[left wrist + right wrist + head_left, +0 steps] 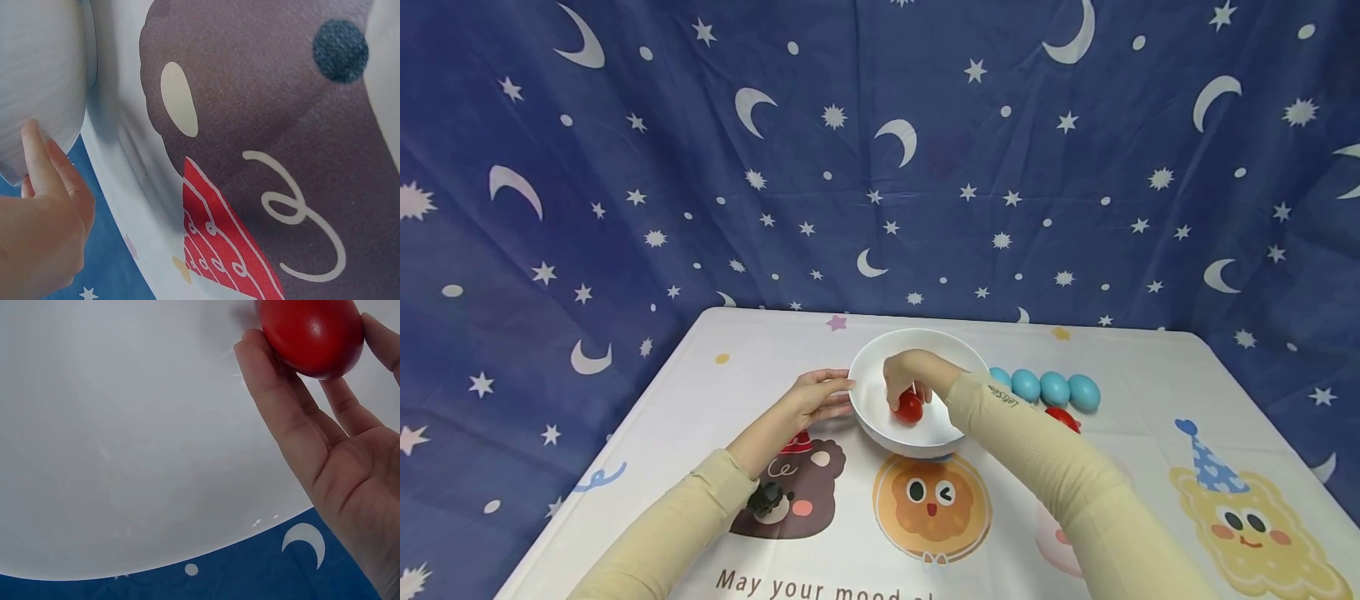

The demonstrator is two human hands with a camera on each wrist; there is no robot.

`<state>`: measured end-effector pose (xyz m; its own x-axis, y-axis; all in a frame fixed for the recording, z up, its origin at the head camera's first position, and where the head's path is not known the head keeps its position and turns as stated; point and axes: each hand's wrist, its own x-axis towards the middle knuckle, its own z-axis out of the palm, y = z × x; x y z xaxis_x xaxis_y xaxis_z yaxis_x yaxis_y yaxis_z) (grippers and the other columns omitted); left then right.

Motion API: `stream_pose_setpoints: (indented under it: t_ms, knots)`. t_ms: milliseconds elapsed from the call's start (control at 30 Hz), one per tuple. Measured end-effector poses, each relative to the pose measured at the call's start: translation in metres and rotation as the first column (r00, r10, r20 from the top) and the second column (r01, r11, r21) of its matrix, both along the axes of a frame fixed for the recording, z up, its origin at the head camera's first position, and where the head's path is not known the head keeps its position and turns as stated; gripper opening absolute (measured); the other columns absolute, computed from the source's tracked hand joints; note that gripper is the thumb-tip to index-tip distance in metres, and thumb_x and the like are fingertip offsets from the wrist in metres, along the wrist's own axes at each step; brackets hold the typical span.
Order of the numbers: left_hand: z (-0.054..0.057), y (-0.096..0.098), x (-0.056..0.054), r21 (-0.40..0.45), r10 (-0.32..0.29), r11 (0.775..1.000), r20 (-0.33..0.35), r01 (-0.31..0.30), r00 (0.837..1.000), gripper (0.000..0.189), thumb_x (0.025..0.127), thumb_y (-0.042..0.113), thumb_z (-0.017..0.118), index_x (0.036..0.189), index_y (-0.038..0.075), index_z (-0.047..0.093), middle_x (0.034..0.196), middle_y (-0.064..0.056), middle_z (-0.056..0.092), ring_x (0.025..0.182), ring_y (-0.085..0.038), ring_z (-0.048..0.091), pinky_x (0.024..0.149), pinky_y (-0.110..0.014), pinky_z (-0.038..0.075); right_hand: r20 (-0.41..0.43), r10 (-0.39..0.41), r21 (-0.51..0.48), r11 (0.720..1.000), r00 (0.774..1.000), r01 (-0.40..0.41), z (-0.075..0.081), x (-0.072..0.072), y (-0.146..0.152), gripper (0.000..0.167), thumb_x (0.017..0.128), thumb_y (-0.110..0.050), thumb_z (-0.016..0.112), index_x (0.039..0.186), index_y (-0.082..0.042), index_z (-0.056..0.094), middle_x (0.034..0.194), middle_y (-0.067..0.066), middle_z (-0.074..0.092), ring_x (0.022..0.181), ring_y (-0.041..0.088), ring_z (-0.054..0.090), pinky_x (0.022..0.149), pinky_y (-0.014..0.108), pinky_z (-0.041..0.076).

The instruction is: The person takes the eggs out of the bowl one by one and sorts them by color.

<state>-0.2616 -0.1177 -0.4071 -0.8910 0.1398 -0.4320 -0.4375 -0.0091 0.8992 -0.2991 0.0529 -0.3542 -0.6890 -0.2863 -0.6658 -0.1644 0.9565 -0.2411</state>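
A white bowl (870, 398) stands near the middle of the table. My left hand (817, 395) rests against its left side, with fairly straight fingers touching the outer wall, as the left wrist view also shows on the bowl (44, 69). Inside the bowl, my right hand (913, 377) reaches down and holds a red egg (909, 408) between thumb and fingers. In the right wrist view the same glossy red egg (312, 334) sits at the fingertips, its upper part cut off by the frame. The bowl's white inner wall (125, 437) lies behind it.
A row of several blue eggs (1055, 388) lies right of the bowl, partly behind my right sleeve (1037, 458). Close to them, something red (1063, 418) shows past the sleeve. The printed white tablecloth (760, 350) meets a blue star-and-moon curtain (820, 183) at the back.
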Motion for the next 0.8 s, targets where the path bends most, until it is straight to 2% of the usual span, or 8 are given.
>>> stream_pose_setpoints:
  t_ms: [133, 167, 267, 367, 433, 500, 667, 800]
  knots:
    - [0.0, 0.002, 0.001, 0.001, 0.001, 1.0, 0.003, -0.001, 1.0, 0.042, 0.09, 0.009, 0.062, 0.129, 0.0, 0.05, 0.102, -0.006, 0.061, 0.074, -0.01, 0.065, 0.078, -0.027, 0.061, 0.005, -0.009, -0.008, 1.0, 1.0, 0.009, -0.006, -0.008, 0.002, 0.02, 0.081, -0.011, 0.068, 0.096, 0.0, 0.06, 0.1, 0.022, 0.065, 0.086, 0.039, 0.067, 0.077, 0.045, 0.062]
    - [0.0, 0.002, 0.001, 0.001, 0.001, 1.0, 0.004, -0.001, 1.0, 0.042, 0.09, 0.009, 0.062, 0.129, 0.0, 0.05, 0.103, -0.006, 0.061, 0.074, -0.01, 0.065, 0.078, -0.027, 0.061, 0.011, -0.008, -0.015, 1.0, 1.0, 0.008, -0.01, -0.013, 0.003, 0.02, 0.079, -0.011, 0.07, 0.094, -0.002, 0.06, 0.095, 0.02, 0.065, 0.081, 0.037, 0.067, 0.071, 0.042, 0.063]
    - [0.0, 0.003, 0.002, 0.001, -0.001, 1.0, 0.002, 0.001, 1.0, 0.043, 0.09, 0.009, 0.062, 0.13, -0.001, 0.049, 0.104, -0.007, 0.061, 0.075, -0.01, 0.065, 0.078, -0.028, 0.061, 0.015, -0.008, -0.021, 1.0, 1.0, 0.008, -0.011, -0.016, 0.004, 0.02, 0.078, -0.012, 0.071, 0.091, -0.002, 0.06, 0.09, 0.019, 0.064, 0.076, 0.034, 0.067, 0.066, 0.04, 0.063]
    - [0.0, 0.003, 0.002, -0.002, 0.002, 1.0, 0.003, -0.002, 1.0, 0.043, 0.09, 0.009, 0.062, 0.13, -0.001, 0.049, 0.104, -0.008, 0.061, 0.075, -0.01, 0.065, 0.078, -0.028, 0.061, 0.002, 0.003, -0.033, 0.999, 1.0, -0.003, -0.004, -0.011, 0.006, 0.018, 0.079, -0.011, 0.07, 0.091, -0.003, 0.06, 0.089, 0.017, 0.064, 0.078, 0.032, 0.067, 0.07, 0.041, 0.063]
    - [0.0, 0.002, 0.002, -0.005, 0.002, 1.0, 0.005, -0.002, 1.0, 0.043, 0.09, 0.009, 0.062, 0.13, -0.001, 0.049, 0.104, -0.008, 0.06, 0.074, -0.01, 0.065, 0.078, -0.028, 0.061, -0.029, 0.011, -0.042, 0.999, 1.0, -0.013, 0.003, -0.002, 0.008, 0.014, 0.083, -0.01, 0.066, 0.093, -0.003, 0.061, 0.092, 0.014, 0.064, 0.082, 0.031, 0.066, 0.078, 0.042, 0.062]
    - [0.001, 0.002, 0.002, -0.009, 0.006, 1.0, 0.009, -0.006, 1.0, 0.044, 0.09, 0.009, 0.062, 0.131, 0.0, 0.049, 0.103, -0.007, 0.06, 0.074, -0.01, 0.065, 0.078, -0.027, 0.061, -0.046, 0.02, -0.058, 0.998, 0.999, -0.023, 0.008, 0.003, 0.009, 0.011, 0.084, -0.01, 0.065, 0.092, -0.004, 0.061, 0.089, 0.011, 0.062, 0.08, 0.028, 0.064, 0.079, 0.042, 0.062]
    - [0.001, 0.001, 0.002, -0.004, 0.009, 1.0, 0.006, -0.009, 1.0, 0.045, 0.09, 0.009, 0.062, 0.132, 0.0, 0.048, 0.101, -0.006, 0.061, 0.073, -0.01, 0.066, 0.078, -0.027, 0.061, -0.058, 0.017, -0.093, 0.995, 0.998, -0.022, 0.014, 0.007, 0.012, 0.011, 0.084, -0.01, 0.064, 0.093, -0.005, 0.06, 0.089, 0.008, 0.058, 0.077, 0.025, 0.059, 0.078, 0.041, 0.062]
    - [0.002, 0.001, 0.001, 0.006, 0.011, 1.0, 0.005, -0.011, 1.0, 0.045, 0.09, 0.009, 0.062, 0.131, -0.001, 0.048, 0.099, -0.005, 0.061, 0.072, -0.009, 0.066, 0.077, -0.027, 0.062, -0.066, 0.008, -0.117, 0.993, 0.998, -0.016, 0.018, 0.008, 0.015, 0.015, 0.084, -0.01, 0.065, 0.097, -0.006, 0.061, 0.096, 0.01, 0.059, 0.08, 0.025, 0.06, 0.078, 0.039, 0.062]
